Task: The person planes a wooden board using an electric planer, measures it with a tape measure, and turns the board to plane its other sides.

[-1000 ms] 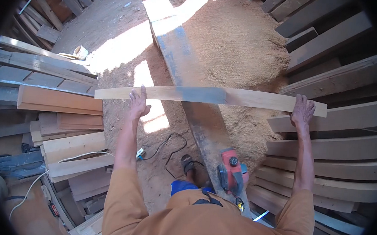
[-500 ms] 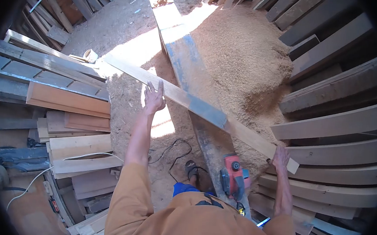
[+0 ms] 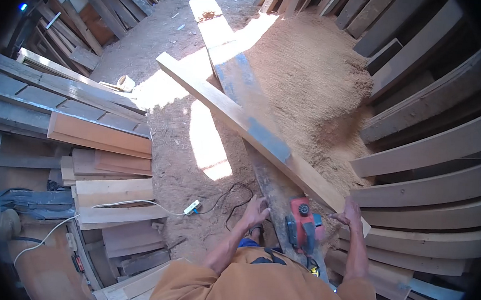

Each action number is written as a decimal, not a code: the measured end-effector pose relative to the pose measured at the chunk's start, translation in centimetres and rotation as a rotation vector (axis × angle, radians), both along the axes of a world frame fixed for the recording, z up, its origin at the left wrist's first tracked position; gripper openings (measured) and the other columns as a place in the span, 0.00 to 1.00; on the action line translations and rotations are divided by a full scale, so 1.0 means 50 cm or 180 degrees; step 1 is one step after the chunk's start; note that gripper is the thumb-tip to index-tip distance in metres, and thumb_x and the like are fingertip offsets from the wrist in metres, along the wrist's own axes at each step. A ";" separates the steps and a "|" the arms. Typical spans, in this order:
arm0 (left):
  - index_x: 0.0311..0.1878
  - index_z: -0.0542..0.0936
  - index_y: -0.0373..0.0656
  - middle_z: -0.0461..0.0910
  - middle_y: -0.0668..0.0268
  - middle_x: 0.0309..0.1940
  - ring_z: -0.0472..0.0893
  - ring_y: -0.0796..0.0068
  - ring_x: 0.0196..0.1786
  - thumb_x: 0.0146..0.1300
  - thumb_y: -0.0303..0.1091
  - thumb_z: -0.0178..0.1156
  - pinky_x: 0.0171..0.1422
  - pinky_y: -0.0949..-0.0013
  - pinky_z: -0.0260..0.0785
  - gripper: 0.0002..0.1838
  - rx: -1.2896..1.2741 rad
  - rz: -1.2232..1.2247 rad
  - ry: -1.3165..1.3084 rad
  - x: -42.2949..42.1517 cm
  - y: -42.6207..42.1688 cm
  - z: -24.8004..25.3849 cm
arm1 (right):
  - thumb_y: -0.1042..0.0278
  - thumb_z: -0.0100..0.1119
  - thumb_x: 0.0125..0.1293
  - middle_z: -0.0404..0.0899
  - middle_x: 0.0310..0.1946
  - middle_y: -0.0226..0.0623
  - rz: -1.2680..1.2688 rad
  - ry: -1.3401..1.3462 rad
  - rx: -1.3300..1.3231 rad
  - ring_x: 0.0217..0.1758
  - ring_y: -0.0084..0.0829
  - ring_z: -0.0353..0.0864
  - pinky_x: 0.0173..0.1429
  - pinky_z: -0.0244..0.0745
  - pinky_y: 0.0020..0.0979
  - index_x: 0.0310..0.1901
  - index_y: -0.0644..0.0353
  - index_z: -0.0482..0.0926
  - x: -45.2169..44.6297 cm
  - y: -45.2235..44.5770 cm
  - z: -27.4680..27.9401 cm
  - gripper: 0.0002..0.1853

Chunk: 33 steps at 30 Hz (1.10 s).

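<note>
A long pale wooden board (image 3: 213,101) lies slantwise across a bluish, dust-covered plank (image 3: 272,180), its narrow edge and one side visible. My right hand (image 3: 350,214) is at the board's near right end, fingers over it and thumb stretched out along the near side. My left hand (image 3: 257,211) is off the board, held low in front of my body, fingers apart and holding nothing. Between my hands a red electric planer (image 3: 303,227) rests on the plank's near end. Part of a sandalled foot shows below my left hand.
Sawdust (image 3: 306,82) is heaped beyond the plank. Boards (image 3: 427,196) stand along the right, and stacked timber (image 3: 102,135) fills the left. A white power strip (image 3: 192,207) with a cable lies on the ground left of my left hand.
My left hand has let go of the board's far part and drawn back toward my body. The board has turned, showing a thicker side. My right hand stays at its near end.
</note>
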<state>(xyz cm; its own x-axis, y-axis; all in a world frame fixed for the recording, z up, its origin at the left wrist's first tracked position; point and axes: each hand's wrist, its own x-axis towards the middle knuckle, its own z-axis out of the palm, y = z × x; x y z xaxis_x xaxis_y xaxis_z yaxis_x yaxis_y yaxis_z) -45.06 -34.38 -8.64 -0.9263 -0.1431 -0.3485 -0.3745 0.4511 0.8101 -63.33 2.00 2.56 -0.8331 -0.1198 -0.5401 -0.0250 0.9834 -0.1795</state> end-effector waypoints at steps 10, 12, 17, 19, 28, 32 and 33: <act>0.65 0.77 0.33 0.78 0.41 0.60 0.78 0.46 0.65 0.64 0.45 0.66 0.72 0.53 0.69 0.31 0.0073 -0.0090 -0.0481 0.026 -0.013 0.001 | 0.43 0.85 0.40 0.79 0.58 0.59 -0.0131 0.0106 -0.0309 0.65 0.57 0.77 0.71 0.70 0.49 0.59 0.67 0.75 -0.029 0.040 -0.034 0.49; 0.64 0.77 0.32 0.79 0.41 0.60 0.78 0.46 0.65 0.64 0.44 0.66 0.71 0.53 0.70 0.31 -0.0196 -0.0180 -0.0268 0.006 -0.030 -0.027 | 0.43 0.84 0.41 0.79 0.59 0.59 -0.0118 0.0109 -0.0344 0.65 0.57 0.77 0.71 0.70 0.49 0.60 0.67 0.74 -0.029 0.044 -0.039 0.49; 0.61 0.80 0.34 0.81 0.42 0.58 0.80 0.45 0.62 0.64 0.45 0.65 0.70 0.53 0.71 0.28 -0.0175 0.0096 -0.0349 -0.028 -0.026 0.015 | 0.44 0.83 0.43 0.79 0.59 0.60 -0.0151 0.0127 -0.0527 0.66 0.58 0.75 0.73 0.68 0.50 0.63 0.66 0.72 -0.030 0.049 -0.036 0.49; 0.61 0.80 0.34 0.80 0.41 0.58 0.80 0.44 0.62 0.64 0.45 0.65 0.69 0.53 0.71 0.29 -0.0263 -0.0103 -0.0249 -0.006 -0.034 -0.043 | 0.44 0.82 0.43 0.78 0.60 0.60 -0.0132 0.0170 -0.0593 0.67 0.59 0.75 0.74 0.68 0.50 0.63 0.67 0.72 -0.029 0.054 -0.048 0.49; 0.66 0.77 0.33 0.80 0.40 0.60 0.78 0.42 0.66 0.64 0.46 0.63 0.73 0.52 0.69 0.32 -0.0381 -0.0565 -0.1213 0.094 -0.026 0.041 | 0.41 0.80 0.48 0.82 0.57 0.55 -0.0704 -0.0323 -0.1119 0.61 0.49 0.83 0.66 0.75 0.44 0.59 0.66 0.74 -0.035 0.078 -0.084 0.45; 0.66 0.78 0.34 0.79 0.42 0.62 0.77 0.42 0.68 0.63 0.45 0.65 0.74 0.53 0.69 0.32 -0.0434 -0.0357 -0.1303 0.154 -0.026 -0.008 | 0.36 0.76 0.51 0.84 0.55 0.53 -0.0924 -0.0929 -0.1133 0.59 0.44 0.84 0.65 0.75 0.41 0.54 0.67 0.80 -0.030 0.091 -0.153 0.42; 0.66 0.77 0.34 0.79 0.41 0.63 0.77 0.43 0.68 0.63 0.45 0.65 0.74 0.53 0.69 0.32 -0.0364 -0.0240 -0.1403 0.153 -0.030 -0.018 | 0.33 0.74 0.51 0.82 0.58 0.54 -0.0970 -0.1075 -0.1063 0.63 0.45 0.82 0.67 0.73 0.41 0.58 0.67 0.79 -0.040 0.090 -0.151 0.45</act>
<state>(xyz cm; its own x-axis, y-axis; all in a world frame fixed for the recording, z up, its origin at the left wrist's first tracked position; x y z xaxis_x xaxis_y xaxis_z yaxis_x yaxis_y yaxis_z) -37.38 -35.90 -9.55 -0.7027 -0.1415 -0.6973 -0.6347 0.5676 0.5244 -65.31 6.50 -4.98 -0.6442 -0.1110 -0.7567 0.3641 0.8256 -0.4311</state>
